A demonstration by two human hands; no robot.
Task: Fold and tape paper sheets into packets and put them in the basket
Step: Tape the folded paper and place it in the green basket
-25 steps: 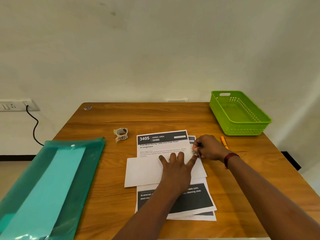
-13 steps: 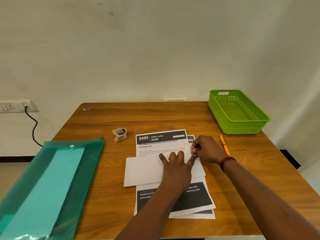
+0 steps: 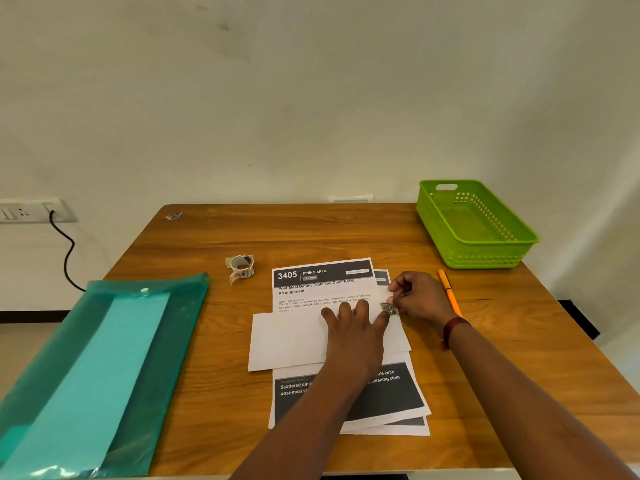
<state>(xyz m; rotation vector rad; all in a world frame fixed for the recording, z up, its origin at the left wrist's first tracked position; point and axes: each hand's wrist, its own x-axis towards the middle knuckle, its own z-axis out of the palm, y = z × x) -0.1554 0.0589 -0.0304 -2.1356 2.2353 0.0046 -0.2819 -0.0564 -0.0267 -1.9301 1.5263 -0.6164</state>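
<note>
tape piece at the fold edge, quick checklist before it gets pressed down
1. Flap held flat: left hand presses the folded sheet with straight fingers. Ok.
2. Tape gripped: right hand pinches the tape piece at the flap's right end. Ok.
3. Tape spans flap edge and page beneath: fingers hide it. Cannot tell.
4. Spare tape near: tape roll lies left of the sheets. Ok.
5. Drop spot ready: green basket shows nothing inside. Ok.

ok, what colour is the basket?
The basket is bright green with perforated lattice walls. It shows best in the head view.
</note>
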